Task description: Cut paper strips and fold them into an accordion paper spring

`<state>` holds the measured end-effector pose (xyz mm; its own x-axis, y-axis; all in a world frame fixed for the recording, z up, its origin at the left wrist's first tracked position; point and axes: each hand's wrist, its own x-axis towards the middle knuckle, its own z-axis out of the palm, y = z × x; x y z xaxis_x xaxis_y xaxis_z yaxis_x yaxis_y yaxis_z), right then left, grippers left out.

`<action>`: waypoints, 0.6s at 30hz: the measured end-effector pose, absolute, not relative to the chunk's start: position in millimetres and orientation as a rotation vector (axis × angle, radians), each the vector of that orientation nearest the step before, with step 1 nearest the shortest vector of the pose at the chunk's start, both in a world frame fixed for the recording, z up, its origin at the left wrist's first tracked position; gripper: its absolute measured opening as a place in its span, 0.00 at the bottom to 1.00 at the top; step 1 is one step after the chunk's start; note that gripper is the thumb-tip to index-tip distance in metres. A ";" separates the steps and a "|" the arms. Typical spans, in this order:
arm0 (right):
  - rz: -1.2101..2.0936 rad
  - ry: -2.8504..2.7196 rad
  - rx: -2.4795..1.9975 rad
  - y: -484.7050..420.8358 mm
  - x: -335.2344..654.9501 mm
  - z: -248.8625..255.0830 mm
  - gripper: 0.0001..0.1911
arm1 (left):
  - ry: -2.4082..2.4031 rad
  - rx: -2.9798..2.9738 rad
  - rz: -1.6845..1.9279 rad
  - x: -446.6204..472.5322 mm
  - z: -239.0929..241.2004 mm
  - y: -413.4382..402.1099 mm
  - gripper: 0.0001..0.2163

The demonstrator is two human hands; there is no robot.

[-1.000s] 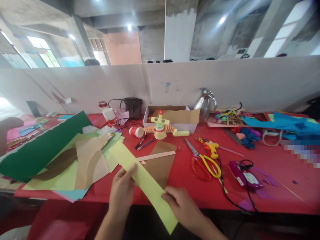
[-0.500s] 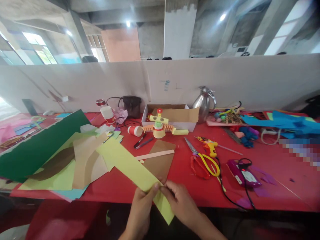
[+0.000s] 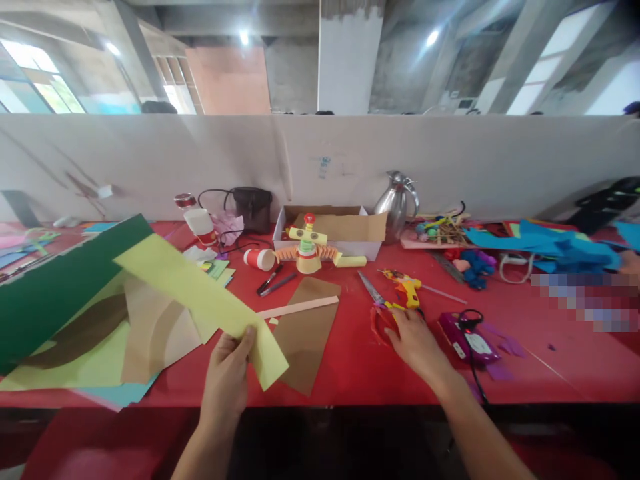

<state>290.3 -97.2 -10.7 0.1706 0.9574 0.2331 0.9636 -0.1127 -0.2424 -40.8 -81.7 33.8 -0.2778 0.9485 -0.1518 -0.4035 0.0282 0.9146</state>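
A long pale-yellow paper strip (image 3: 200, 293) is pinched between the thumb and fingers of my left hand (image 3: 230, 360), tilted above the table's front edge. My right hand (image 3: 413, 337) lies over the handles of a pair of scissors (image 3: 373, 291), fingers stretched and apart. Those handles are red and yellow, partly covered by the hand, and the blades point away to the left. Beneath the paper's near end rests a brown card (image 3: 305, 347) with a narrow pale strip (image 3: 305, 306) across it.
A paper figure (image 3: 309, 250) stands before a white box (image 3: 370, 249). Right of the scissors are a yellow glue gun (image 3: 411, 292) and a purple corded device (image 3: 467, 337). Coloured sheets (image 3: 155, 333) pile up at left. A steel jug (image 3: 397, 207) stands behind. Another person's hand (image 3: 630, 262) shows at far right.
My right hand has let go of the yellow paper and moved right onto the scissors' handles. The left hand has carried the paper left and up. The view has shifted slightly.
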 end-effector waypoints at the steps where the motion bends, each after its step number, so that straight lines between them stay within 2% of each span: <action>1: -0.024 -1.864 -2.147 -92.5 293.3 -13.6 0.21 | 1.146 0.700 1.512 -40.1 32.3 -81.5 0.18; 5: 0.071 -1.902 -2.197 -85.7 294.2 -15.2 0.22 | 1.128 0.810 1.495 -39.2 34.1 -76.7 0.19; 12: 0.546 -1.540 -2.040 -116.1 312.0 -10.2 0.24 | 1.156 0.917 1.707 -43.3 35.6 -56.5 0.13; 16: 0.772 -1.301 -1.768 -146.8 301.8 -9.4 0.38 | 1.145 0.806 1.709 -46.7 32.9 -45.5 0.14; 18: 0.993 -1.229 -1.572 -159.2 286.9 -6.6 0.43 | 1.126 0.761 1.694 -47.6 34.9 -41.7 0.17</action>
<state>286.9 -159.2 -6.6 0.1902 0.9793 -0.0699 0.2739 -0.1213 -0.9541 -47.6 -41.7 34.9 -0.3733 0.9277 0.0001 -0.3591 -0.1446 0.9220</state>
